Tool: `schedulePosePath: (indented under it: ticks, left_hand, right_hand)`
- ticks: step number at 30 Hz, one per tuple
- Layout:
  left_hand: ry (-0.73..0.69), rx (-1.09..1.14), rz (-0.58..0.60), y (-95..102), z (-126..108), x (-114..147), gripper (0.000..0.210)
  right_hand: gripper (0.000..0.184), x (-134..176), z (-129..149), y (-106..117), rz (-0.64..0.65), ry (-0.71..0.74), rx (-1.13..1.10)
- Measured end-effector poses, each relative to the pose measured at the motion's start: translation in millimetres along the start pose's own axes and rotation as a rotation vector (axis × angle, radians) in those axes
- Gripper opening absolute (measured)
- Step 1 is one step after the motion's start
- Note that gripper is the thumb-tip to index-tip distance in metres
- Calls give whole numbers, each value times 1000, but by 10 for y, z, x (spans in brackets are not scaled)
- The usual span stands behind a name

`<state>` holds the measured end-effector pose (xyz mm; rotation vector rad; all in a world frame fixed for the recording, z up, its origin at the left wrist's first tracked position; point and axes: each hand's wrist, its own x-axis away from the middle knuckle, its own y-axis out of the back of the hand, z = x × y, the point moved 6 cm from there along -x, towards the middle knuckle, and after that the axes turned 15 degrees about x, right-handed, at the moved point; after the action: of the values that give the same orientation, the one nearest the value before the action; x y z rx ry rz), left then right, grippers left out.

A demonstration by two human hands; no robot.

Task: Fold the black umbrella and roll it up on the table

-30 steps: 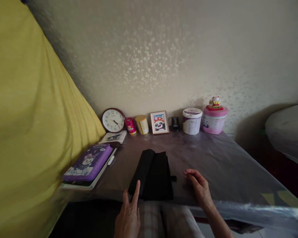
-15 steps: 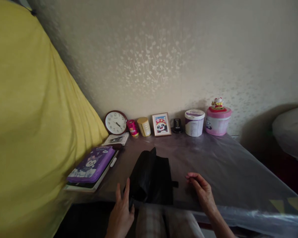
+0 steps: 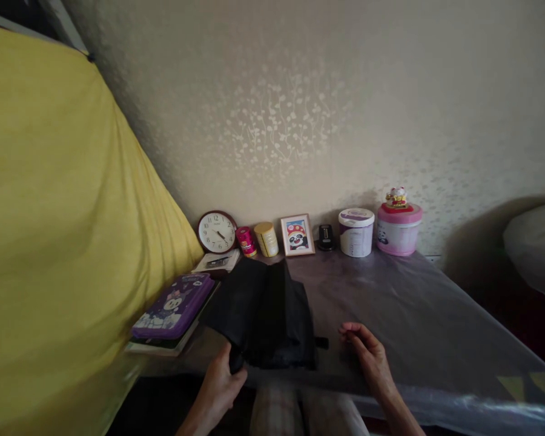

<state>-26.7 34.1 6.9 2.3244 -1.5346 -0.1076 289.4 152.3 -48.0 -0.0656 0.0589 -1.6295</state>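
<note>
A black fabric item (image 3: 272, 315), in loose folded panels, lies at the front of the table (image 3: 390, 303). Its kind is not plain. A short black strap (image 3: 321, 343) sticks out on its right side. My left hand (image 3: 220, 378) is closed round a dark, rounded end at its lower left corner, and one panel spreads up and to the left from there. To the right of the strap, my right hand (image 3: 367, 351) hovers over the table with thumb and fingertips pinched. Whatever is between those fingertips, if anything, cannot be made out.
Left, a purple case (image 3: 172, 309) lies on books beside a yellow cloth (image 3: 72, 212). Along the wall stand a clock (image 3: 217, 232), pink can (image 3: 246, 241), yellow can (image 3: 267, 240), framed panda picture (image 3: 298, 235), black device (image 3: 326, 237), white tub (image 3: 356, 233) and pink tub (image 3: 398, 233) with a figurine.
My left hand has gone from spread fingers to a grip on the fabric item's corner. A panel has opened out to the left. The right hand stays nearly in place.
</note>
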Motion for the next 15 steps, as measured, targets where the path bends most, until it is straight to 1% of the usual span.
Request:
schedulePosePath:
  ticks: [1,3,5,7,8,9,10,12,13,15]
  left_hand:
    - [29,67,40,-26,-41,26,49]
    - [29,175,125,-93,-144,87,34]
    - [28,264,197,-174,-233,154,33]
    - [25,308,238,-265,-308,219,38]
    - [14,308,246,-307,-350,248,45]
    - [-1,287,198,-316,-390,268,49]
    - [-12,270,169,-330,-431,288,49]
    - [-42,284,162,-358,-533,320,44]
    - [-42,325,177,-365,-582,332,39]
    - [-22,477,225,-362,-677,351,31]
  right_hand:
    - [40,2,6,-2,2,1,-4]
    - [41,16,35,-7,6,8,-10]
    - [41,39,66,-21,24,5,-20]
    - [41,60,74,-35,45,-14,-31]
    - [41,66,69,-39,49,-21,-34]
    - [41,69,64,-36,44,-19,-32]
    - [41,67,57,-27,32,-10,-23]
    - [41,56,44,3,0,13,11]
    - [41,46,37,18,-4,14,30]
    - [43,6,29,56,0,-9,67]
